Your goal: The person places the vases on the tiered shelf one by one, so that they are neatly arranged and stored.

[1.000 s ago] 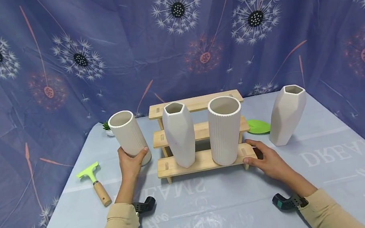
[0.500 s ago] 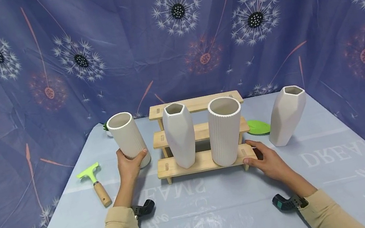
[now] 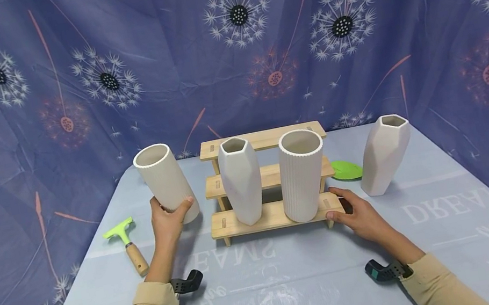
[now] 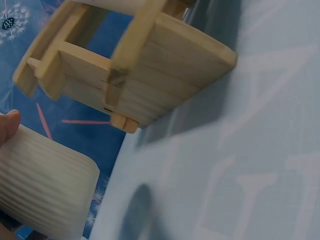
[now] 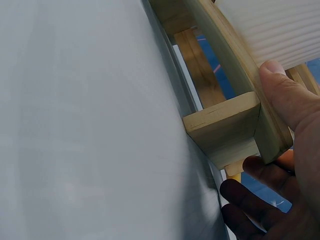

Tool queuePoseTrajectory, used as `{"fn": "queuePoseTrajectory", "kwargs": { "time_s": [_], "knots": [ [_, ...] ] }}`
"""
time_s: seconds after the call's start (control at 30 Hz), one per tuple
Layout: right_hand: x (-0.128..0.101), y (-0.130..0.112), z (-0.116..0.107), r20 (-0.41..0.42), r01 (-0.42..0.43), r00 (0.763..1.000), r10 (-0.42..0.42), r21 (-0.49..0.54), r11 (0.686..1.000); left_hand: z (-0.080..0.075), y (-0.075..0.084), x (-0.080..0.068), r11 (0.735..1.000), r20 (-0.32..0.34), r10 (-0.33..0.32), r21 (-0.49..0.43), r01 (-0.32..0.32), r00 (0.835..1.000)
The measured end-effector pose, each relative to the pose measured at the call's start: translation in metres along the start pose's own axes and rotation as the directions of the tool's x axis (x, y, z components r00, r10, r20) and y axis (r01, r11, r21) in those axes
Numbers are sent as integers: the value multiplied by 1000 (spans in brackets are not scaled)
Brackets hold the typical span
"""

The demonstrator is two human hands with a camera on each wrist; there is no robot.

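Ribbed vase (image 3: 165,184) held tilted beside the wooden rack (image 3: 269,181)

On the worktop (image 3: 297,285) lie a green scraper (image 3: 125,242) and green dish (image 3: 347,169); two vases stand on the rack's bottom step, a faceted vase (image 3: 384,153) right. The white ribbed cylinder leans left, off the worktop, gripped low by the left hand (image 3: 167,223). The right hand (image 3: 358,214), fingers loosely spread, rests against the rack's end.

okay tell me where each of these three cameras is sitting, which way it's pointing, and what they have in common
Head: worn on the head, looking forward and down over the table; shows both sleeves, the left hand gripping a ribbed vase, the right hand at the wooden shelf.
Left wrist: low by the left hand, facing the shelf's end; a fingertip shows on the vase.
Right wrist: low beside the shelf corner; the thumb and fingers show.
Shared: all three show the shelf.
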State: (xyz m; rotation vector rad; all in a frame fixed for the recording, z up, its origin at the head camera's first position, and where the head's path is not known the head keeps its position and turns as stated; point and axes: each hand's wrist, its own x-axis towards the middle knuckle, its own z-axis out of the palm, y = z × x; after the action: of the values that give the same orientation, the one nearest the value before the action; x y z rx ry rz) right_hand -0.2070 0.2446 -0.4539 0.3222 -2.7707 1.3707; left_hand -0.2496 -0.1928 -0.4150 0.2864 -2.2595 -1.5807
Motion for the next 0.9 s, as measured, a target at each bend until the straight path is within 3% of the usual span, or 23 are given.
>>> {"fn": "queuePoseTrajectory", "kwargs": {
  "time_s": [0.67,0.9],
  "knots": [
    [1,1,1,-2,-1,1000,1,-11,1000,-13,55,-14,992,41,56,-118,-51,998],
    [0,0,0,2,-7,1000,7,-6,1000,-15,71,-12,987,58,94,-133,-85,994]
  ]
}}
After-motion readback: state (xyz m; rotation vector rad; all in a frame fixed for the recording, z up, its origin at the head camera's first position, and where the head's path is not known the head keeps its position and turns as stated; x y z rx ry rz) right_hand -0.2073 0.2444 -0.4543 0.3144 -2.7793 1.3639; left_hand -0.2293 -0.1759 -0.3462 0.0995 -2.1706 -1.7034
